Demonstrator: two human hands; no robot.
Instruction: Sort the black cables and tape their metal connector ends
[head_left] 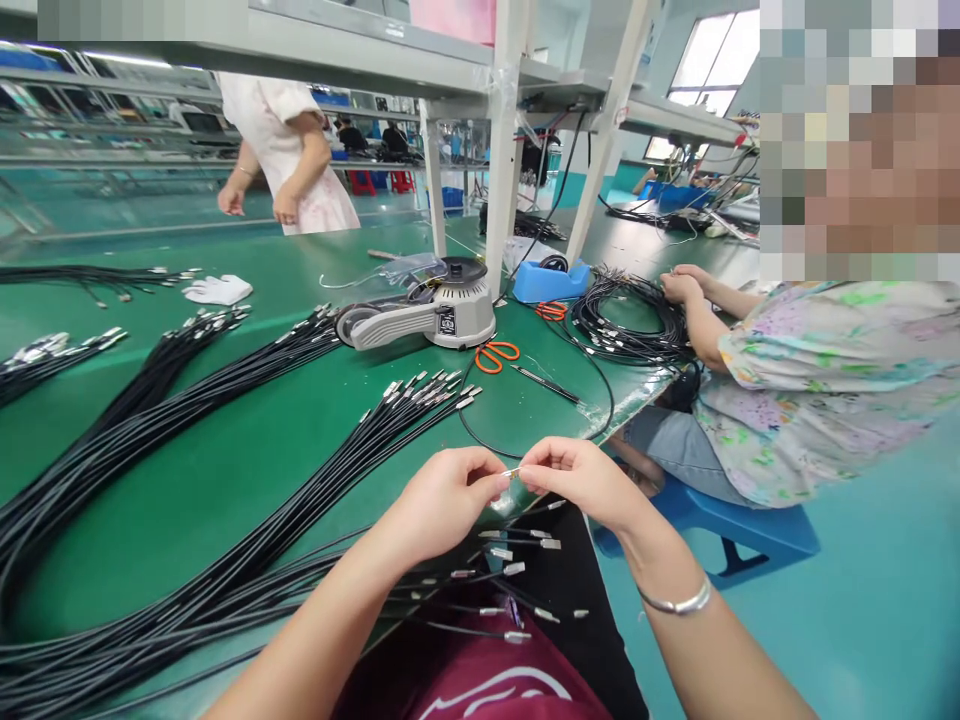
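Note:
My left hand (448, 503) and my right hand (583, 482) meet over the table's front edge. A small shiny metal connector (513, 473) is pinched between the thumb and fingertips of both. Its far details are covered by my fingers. Just left of my hands lies a bundle of black cables (322, 490) with silver metal plugs (427, 385) at its end. Several more cable ends with metal plugs (514, 568) hang below my wrists, over my lap. A thin black cable (611, 400) curves on the table beyond my hands.
A grey tape dispenser (461, 310), orange-handled scissors (496, 357) and a black pen-like tool (547, 383) lie ahead. More cable bundles (187, 395) and a white glove (217, 290) are left. A co-worker's hands (682, 285) touch coiled cables (630, 340) at right, near a blue stool (750, 535).

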